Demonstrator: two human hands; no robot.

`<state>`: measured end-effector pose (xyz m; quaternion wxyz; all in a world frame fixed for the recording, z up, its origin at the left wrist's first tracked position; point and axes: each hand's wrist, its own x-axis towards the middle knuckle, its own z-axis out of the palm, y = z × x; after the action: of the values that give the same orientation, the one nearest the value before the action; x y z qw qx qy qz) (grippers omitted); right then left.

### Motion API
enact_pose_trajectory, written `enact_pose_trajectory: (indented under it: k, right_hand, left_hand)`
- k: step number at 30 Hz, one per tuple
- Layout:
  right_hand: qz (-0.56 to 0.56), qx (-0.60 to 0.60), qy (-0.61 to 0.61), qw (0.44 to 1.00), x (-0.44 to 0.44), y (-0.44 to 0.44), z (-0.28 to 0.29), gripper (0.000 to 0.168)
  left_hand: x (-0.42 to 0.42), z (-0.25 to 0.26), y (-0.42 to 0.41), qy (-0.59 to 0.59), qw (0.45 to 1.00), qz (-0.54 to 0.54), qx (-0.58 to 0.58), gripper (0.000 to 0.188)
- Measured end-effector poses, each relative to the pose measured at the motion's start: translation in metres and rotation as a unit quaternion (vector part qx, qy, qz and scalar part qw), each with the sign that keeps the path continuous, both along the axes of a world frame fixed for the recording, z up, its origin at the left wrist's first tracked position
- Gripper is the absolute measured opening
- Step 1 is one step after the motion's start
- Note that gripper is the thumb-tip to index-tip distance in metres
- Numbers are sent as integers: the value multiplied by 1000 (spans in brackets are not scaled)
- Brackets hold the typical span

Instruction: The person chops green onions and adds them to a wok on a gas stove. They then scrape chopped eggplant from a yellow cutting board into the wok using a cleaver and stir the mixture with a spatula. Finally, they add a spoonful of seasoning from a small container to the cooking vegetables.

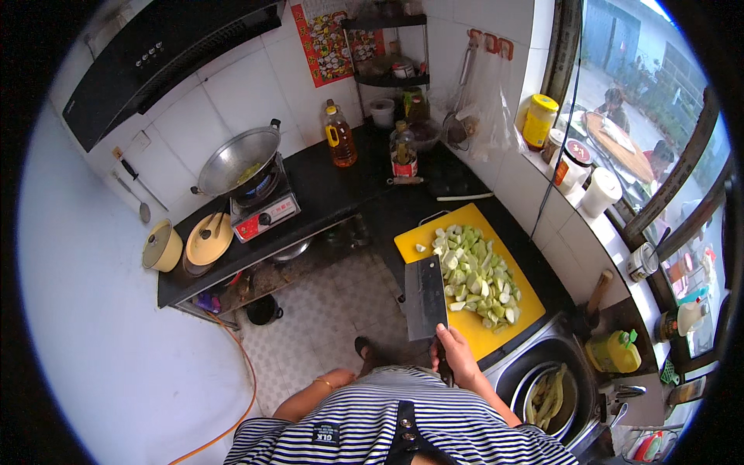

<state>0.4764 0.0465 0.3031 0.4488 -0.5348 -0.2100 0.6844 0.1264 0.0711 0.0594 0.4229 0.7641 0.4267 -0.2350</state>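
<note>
My right hand (pixel 459 356) grips the handle of a cleaver (pixel 425 299). Its broad blade points away from me, flat side up, over the near left edge of a yellow cutting board (pixel 478 340). On the board lies a heap of chopped pale-green vegetable pieces (pixel 482 276), just right of the blade. One small piece (pixel 420 247) sits apart near the far left corner. My left hand (pixel 340 378), with a bracelet at the wrist, hangs low by my body; its fingers are too unclear to read.
A wok (pixel 235 165) with some green food stands on a lit portable gas stove (pixel 266 218) at left. An oil bottle (pixel 342 142) stands by the wall. The sink (pixel 500 372) at right holds a metal bowl (pixel 572 415) with peelings. Jars (pixel 601 192) line the windowsill.
</note>
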Motion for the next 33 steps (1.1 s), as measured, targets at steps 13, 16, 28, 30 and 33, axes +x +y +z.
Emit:
enact_pose_trajectory:
  k: [13,16,28,30,33]
  right_hand:
    - [-10,24,-29,999,22,-24,-1,14]
    - [-11,3,-14,1000,32,-33,-15,14]
    - [-74,-21,14,997,29,-39,5,12]
    - [-77,3,7,997,28,-39,11,12]
    - [-84,1,20,996,20,-36,15,12]
  left_hand:
    - [3,-22,-47,-117,985,124,-10,30]
    - [17,17,-54,-115,985,127,-7,31]
    - [19,56,-86,-95,986,135,2,35]
    - [22,53,-83,-71,991,111,-9,35]
    - [18,45,-79,-66,993,101,-17,35]
